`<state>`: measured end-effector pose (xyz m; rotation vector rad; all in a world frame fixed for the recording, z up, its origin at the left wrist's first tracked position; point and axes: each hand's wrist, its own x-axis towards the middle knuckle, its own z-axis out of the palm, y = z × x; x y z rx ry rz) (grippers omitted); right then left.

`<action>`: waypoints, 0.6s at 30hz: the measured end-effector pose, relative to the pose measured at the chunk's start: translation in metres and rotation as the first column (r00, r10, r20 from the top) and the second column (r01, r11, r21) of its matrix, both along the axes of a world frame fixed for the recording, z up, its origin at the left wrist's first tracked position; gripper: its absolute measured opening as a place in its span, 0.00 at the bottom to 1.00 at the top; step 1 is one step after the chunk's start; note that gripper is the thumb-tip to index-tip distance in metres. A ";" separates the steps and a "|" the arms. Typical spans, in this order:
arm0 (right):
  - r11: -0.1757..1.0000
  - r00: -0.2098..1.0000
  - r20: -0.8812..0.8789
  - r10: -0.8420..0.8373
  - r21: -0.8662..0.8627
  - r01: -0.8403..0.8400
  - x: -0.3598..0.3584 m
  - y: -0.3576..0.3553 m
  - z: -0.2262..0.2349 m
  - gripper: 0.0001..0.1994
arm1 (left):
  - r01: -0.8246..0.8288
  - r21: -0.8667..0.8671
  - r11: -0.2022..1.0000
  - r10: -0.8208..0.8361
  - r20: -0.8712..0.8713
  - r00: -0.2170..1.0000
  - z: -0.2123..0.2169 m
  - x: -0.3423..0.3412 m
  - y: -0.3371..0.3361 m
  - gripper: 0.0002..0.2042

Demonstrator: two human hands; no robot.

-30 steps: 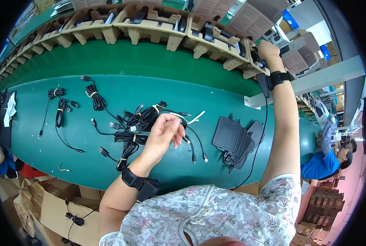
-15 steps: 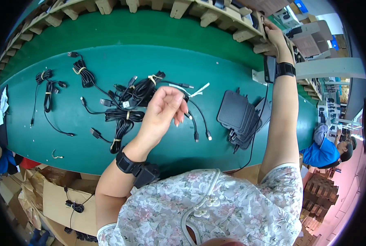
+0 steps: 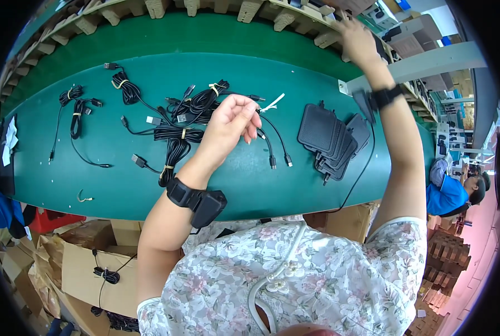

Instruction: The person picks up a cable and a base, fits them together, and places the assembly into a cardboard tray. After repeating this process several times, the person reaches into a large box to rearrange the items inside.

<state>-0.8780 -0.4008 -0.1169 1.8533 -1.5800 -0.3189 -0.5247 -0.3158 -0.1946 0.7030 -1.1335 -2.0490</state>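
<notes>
My left hand (image 3: 236, 120) hovers over the cables, palm partly up. Its fingers are curled and the thumb presses against them; anything inside is hidden. Beside it lie bundles of black USB cables (image 3: 205, 103), tied with pale bands. Loose black cable ends (image 3: 273, 159) stretch out past its fingers, and a white tie strip (image 3: 275, 102) lies behind. My right hand (image 3: 359, 42) reaches to the far right edge of the table, at the notched cardboard trays (image 3: 328, 38). Motion smears its fingers, so a grip cannot be made out.
Flat black ribbed plates (image 3: 320, 129) lie piled at the right of the green table (image 3: 250, 196). A grey metal bar (image 3: 434, 63) crosses near my right forearm. More tied cables (image 3: 77, 120) lie left. Cardboard boxes (image 3: 96, 271) stand below; a person in blue (image 3: 450, 193) is far right.
My right hand has shifted left along the cardboard trays, and its wrist has moved away from the bar. My left hand keeps its curled pose over the cables. The view has shifted slightly.
</notes>
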 end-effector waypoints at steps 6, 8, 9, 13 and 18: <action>0.664 0.880 0.381 0.283 0.584 -0.467 0.103 0.136 0.011 0.27 | 0.002 -0.077 0.997 -0.001 0.002 1.000 -0.006 -0.001 -0.001 0.09; 0.649 0.887 0.381 0.262 0.610 -0.454 0.110 0.147 0.008 0.28 | 0.002 -0.084 0.996 -0.001 0.011 1.000 -0.006 -0.002 0.000 0.10; 0.630 0.889 0.390 0.239 0.634 -0.448 0.111 0.151 0.007 0.29 | 0.002 -0.088 0.996 -0.002 0.004 1.000 -0.005 -0.002 0.000 0.10; 0.526 0.922 0.380 0.069 0.772 -0.357 0.099 0.133 0.004 0.31 | 0.001 -0.045 0.999 -0.002 -0.022 1.000 -0.004 -0.003 -0.005 0.10; 0.480 0.825 0.501 -0.261 0.809 -0.340 0.072 0.117 -0.017 0.27 | -0.020 0.010 1.000 0.020 -0.042 0.999 -0.004 0.000 -0.005 0.11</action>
